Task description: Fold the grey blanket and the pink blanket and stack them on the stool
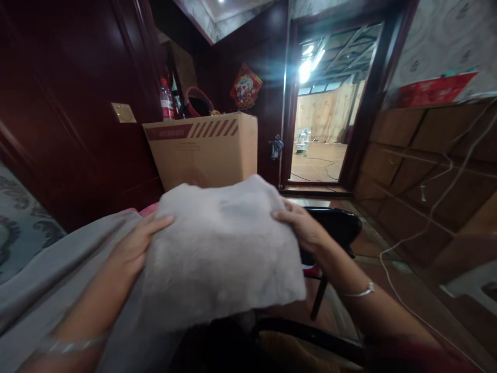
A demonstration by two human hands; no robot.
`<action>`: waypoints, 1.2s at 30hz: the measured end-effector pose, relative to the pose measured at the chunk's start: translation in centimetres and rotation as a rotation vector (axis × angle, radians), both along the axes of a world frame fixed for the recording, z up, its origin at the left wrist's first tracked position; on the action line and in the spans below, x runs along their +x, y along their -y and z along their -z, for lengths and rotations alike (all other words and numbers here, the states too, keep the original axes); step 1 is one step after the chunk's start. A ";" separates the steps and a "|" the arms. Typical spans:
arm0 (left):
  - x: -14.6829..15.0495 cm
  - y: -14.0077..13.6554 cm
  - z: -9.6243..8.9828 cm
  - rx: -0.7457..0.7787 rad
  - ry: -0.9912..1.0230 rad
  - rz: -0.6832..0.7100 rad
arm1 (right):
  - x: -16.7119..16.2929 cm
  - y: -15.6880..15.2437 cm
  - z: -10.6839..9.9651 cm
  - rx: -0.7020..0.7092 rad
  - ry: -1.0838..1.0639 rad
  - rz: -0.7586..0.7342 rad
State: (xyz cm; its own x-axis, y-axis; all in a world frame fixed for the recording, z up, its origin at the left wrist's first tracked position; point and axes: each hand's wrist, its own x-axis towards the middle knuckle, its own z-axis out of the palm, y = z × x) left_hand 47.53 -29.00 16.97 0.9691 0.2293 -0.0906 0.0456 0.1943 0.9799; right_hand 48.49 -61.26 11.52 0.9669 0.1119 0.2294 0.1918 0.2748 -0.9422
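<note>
A light grey folded cloth (225, 248) is held up in front of me, slightly blurred. I cannot make out whether it is a garment, and a faint darker patch shows near its top. My left hand (137, 243) grips its left edge, thumb on the near face and the other fingers hidden. At the upper right edge, my right hand (297, 220) is closed on it in the same way. Below and left of the cloth spreads a grey sheet-like fabric (77, 254), with a bit of pink showing at its far edge.
Behind the cloth stands a large cardboard box (198, 150), with a red-labelled bottle (166, 101) at its back left. A black chair (336, 225) is at the right. A white cable (411, 238) trails over the floor beside stacked brown boxes (411, 160). An open doorway (322, 124) lies beyond.
</note>
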 end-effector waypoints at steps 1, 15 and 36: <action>2.2 2.4 -0.3 0.005 0.046 0.137 | 0.1 2.4 -0.6 -0.053 0.022 0.092; 15.9 19.2 7.5 0.121 0.091 0.470 | 2.1 16.8 7.0 -0.322 -0.059 0.552; 16.7 20.3 6.8 0.798 0.316 0.213 | 1.6 19.3 7.5 -0.870 0.063 0.972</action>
State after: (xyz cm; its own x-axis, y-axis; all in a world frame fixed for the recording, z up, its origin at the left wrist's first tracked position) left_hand 64.23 -49.32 10.16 0.9512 -0.0788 0.2983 -0.2928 -0.5350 0.7925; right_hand 50.06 -80.54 3.98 0.7261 -0.4888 0.4836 0.0156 -0.6914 -0.7223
